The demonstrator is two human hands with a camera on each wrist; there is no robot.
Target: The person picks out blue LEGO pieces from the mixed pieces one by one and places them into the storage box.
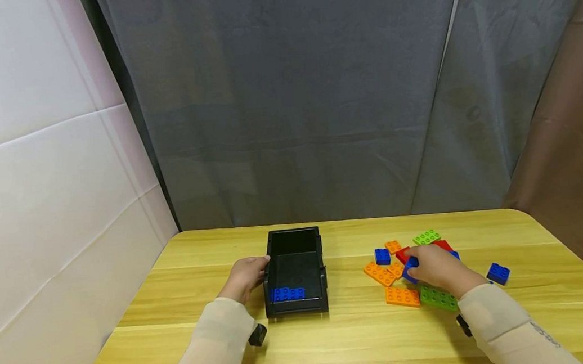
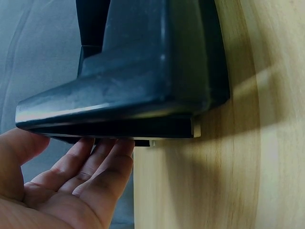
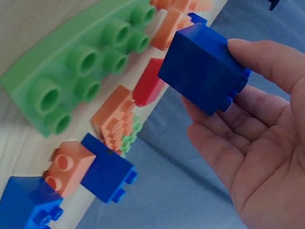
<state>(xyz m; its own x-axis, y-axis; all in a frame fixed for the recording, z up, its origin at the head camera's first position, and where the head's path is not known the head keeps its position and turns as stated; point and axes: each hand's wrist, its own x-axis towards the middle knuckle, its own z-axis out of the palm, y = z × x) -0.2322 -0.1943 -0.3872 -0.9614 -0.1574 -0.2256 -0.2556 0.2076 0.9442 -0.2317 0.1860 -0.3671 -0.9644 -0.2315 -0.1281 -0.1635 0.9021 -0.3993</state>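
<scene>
My left hand holds the left side of a black plastic bin, thumb at its rim. In the left wrist view the fingertips touch the outside of the bin wall. A blue toy brick lies in the near end of the bin. Over the loose bricks on the right, my right hand pinches a blue brick between thumb and fingers. Around it lie a green brick, a red brick and several orange bricks.
A blue brick lies apart at the right; another blue brick is left of the right hand. A light green brick lies farther back. The wooden table ends at a grey curtain, with a white cloth at the left.
</scene>
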